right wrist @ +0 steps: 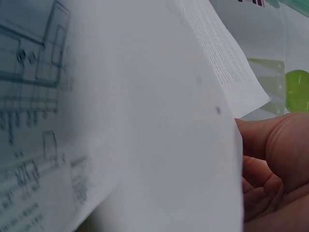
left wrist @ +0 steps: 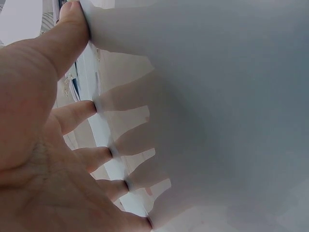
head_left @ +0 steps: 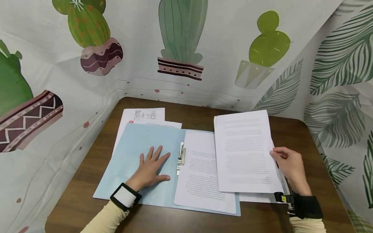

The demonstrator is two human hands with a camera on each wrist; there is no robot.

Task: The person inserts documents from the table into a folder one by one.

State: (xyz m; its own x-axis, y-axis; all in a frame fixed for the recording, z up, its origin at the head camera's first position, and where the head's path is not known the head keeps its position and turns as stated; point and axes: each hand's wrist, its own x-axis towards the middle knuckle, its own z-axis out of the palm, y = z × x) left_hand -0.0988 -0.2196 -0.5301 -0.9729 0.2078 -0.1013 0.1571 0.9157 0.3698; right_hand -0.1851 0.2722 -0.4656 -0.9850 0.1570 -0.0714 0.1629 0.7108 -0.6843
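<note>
A light blue folder (head_left: 131, 139) lies spread on the table, a metal clip (head_left: 181, 157) along its spine. Printed sheets (head_left: 204, 181) lie on its right half. With fingers spread, my left hand (head_left: 150, 170) presses on the folder's left cover; in the left wrist view its fingertips (left wrist: 87, 107) touch the glossy blue surface. My right hand (head_left: 289, 163) pinches the right edge of a printed sheet (head_left: 244, 152), holding it raised over the folder's right side. In the right wrist view the thumb (right wrist: 256, 137) is at the sheet's edge, and the sheet's pale back faces the camera.
More papers (head_left: 142, 114) stick out from behind the folder's upper left. Another sheet (head_left: 256, 197) lies on the table beneath the raised one, at the folder's right; a drawing (right wrist: 34, 63) shows on paper there. A cactus-print cloth (head_left: 140, 87) hangs behind the brown wooden table (head_left: 87, 181).
</note>
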